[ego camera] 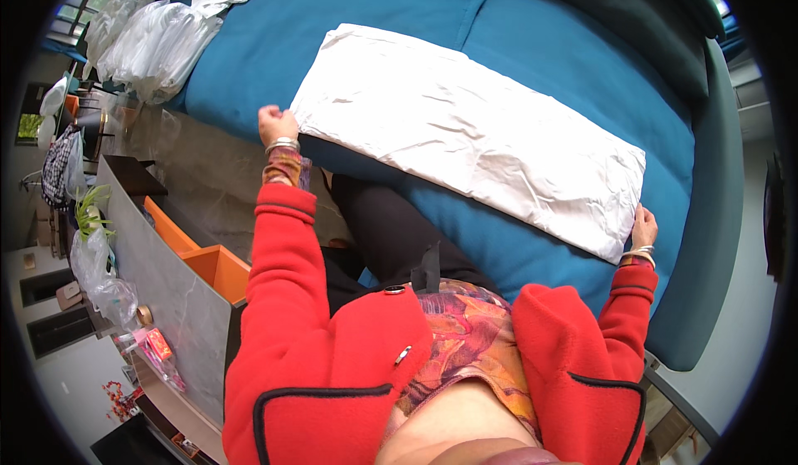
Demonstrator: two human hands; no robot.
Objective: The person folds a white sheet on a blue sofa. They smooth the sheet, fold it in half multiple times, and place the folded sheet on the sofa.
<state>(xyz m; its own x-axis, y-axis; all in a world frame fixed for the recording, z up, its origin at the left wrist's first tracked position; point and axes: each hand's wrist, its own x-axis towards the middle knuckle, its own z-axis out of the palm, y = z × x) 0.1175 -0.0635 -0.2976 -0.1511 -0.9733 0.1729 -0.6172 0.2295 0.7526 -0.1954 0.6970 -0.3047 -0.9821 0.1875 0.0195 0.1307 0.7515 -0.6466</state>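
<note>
A long white cloth [461,122], folded into a rectangle and creased, lies across the blue seat cushions of a sofa [561,47]. My left hand [277,124] is curled at the cloth's near left corner, its fingers closed at the edge. At the opposite end, my right hand [644,227] pinches the short right edge close to the near corner. Fingertips of both hands are partly hidden. The stretch of cloth between the hands rests on the cushions, with small wrinkles towards its right half.
Clear plastic bags with white contents [159,44] are piled on the sofa's left end. A dark green armrest [717,203] bounds the right. On my left stands a grey stone-topped table [181,303] with an orange compartment [218,270], bearing plastic bags [103,278] and a red packet [158,344].
</note>
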